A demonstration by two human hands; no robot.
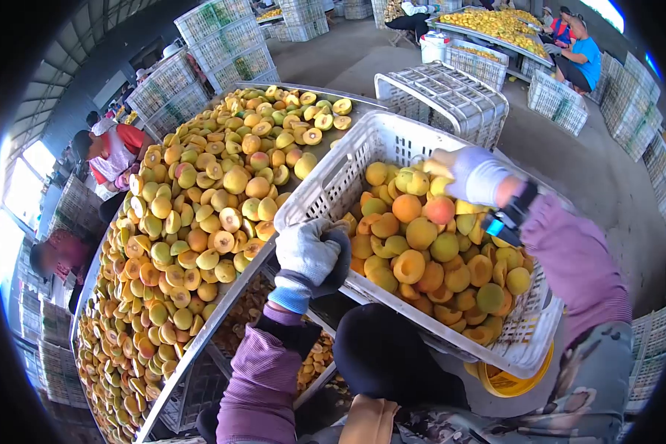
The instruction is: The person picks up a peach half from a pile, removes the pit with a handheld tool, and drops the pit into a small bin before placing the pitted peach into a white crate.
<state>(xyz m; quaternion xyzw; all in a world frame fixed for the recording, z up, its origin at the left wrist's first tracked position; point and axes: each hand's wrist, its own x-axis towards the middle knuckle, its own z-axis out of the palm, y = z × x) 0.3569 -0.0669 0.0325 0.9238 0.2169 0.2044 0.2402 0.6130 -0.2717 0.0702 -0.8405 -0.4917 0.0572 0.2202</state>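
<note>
A white plastic crate [314, 185] of yellow peaches [422, 233], many of them halved, sits tilted in front of me beside the sorting table. My right hand [475, 176], in a white glove, reaches over the fruit at the crate's far side. Its fingers are smeared by motion, and I cannot see whether they grip a peach. My left hand [303, 255], gloved in grey-white, is closed at the crate's near left corner, next to the table edge. What its curled fingers hold is hidden; a dark rounded shape lies right beside it.
Halved peaches cover the metal-edged table [192, 348] on my left. An overturned crate [444, 100] lies beyond mine. Under my crate is a yellow bucket [514, 377]. People sit at tables around, one in a blue shirt [586, 63]. Stacked crates [226, 41] stand behind.
</note>
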